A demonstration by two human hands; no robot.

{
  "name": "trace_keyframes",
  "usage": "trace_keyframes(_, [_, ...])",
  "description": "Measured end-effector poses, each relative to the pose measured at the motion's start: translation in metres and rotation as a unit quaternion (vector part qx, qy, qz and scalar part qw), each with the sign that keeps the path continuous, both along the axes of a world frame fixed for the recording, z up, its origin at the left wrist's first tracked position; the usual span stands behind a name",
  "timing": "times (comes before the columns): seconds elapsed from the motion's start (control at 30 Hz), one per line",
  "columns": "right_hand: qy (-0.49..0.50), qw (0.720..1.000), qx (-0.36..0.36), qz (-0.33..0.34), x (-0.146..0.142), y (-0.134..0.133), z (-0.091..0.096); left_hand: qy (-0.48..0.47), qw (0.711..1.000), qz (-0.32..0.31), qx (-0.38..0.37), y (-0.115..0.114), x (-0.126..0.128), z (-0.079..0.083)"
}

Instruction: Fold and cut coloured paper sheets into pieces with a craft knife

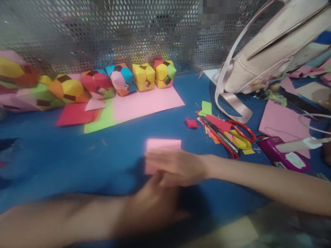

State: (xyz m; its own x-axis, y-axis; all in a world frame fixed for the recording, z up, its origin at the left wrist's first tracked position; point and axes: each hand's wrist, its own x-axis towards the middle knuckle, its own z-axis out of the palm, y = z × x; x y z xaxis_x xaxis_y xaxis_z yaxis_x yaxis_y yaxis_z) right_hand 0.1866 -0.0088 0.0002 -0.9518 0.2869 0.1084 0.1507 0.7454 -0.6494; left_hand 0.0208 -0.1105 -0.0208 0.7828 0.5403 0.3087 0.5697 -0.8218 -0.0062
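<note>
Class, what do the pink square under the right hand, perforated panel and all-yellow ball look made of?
Pink square: probably paper, flat, straight-edged; blur hides its finish.
Perforated panel: probably metal, grey with dull sheen.
All-yellow ball: likely paper, matt, with creased facets.

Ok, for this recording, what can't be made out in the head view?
Head view:
1. Much of the small pink sheet, hidden by the right hand.
2. The fingers of the left hand, lost to blur and shadow.
3. The upper end of the pale bag, cut off by the picture's edge.
4. The leftmost paper ball, cut off by the left edge.
</note>
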Motion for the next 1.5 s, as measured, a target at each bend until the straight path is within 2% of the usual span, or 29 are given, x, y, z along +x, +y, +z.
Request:
trace_keyframes(0.13, [-0.026, 1.0, -0.004, 0.012, -0.006, 0.012, 0.001, 0.009, 1.0, 0.003, -0.011, 0.002, 0.002, 0.001])
trace_keyframes(0.3, [-0.044, 0.999, 0.0, -0.02, 0.028, 0.011, -0.004, 0.024, 1.0, -0.015, -0.011, 0.005, 0.003, 0.003])
trace_keyframes(0.4, [-0.08, 0.996, 0.032, -0.03, 0.048, 0.004, -0.003, 0.037, 0.999, -0.013, -0.011, 0.005, 0.003, 0.004])
trace_keyframes(0.5, [-0.096, 0.992, 0.075, -0.028, 0.051, 0.002, -0.001, 0.047, 0.999, -0.007, -0.02, 0.003, 0.002, 0.004])
trace_keyframes(0.63, [-0.089, 0.987, 0.132, -0.005, 0.038, 0.014, 0.004, 0.032, 0.999, 0.013, -0.032, 0.001, 0.001, -0.001])
trace_keyframes(0.77, [-0.096, 0.976, 0.192, 0.024, 0.016, 0.032, 0.004, 0.029, 0.999, 0.009, -0.014, 0.0, 0.0, -0.006])
trace_keyframes(1.0, [-0.114, 0.945, 0.305, -0.028, -0.025, 0.035, -0.018, 0.041, 0.999, 0.004, 0.016, 0.003, 0.001, -0.004])
trace_keyframes(1.27, [-0.1, 0.933, 0.332, -0.098, -0.027, 0.025, -0.029, 0.032, 0.999, 0.025, 0.015, 0.002, 0.004, -0.006])
trace_keyframes(1.5, [-0.068, 0.903, 0.415, -0.09, -0.039, 0.033, -0.028, 0.03, 0.999, 0.006, 0.018, 0.004, 0.004, -0.002])
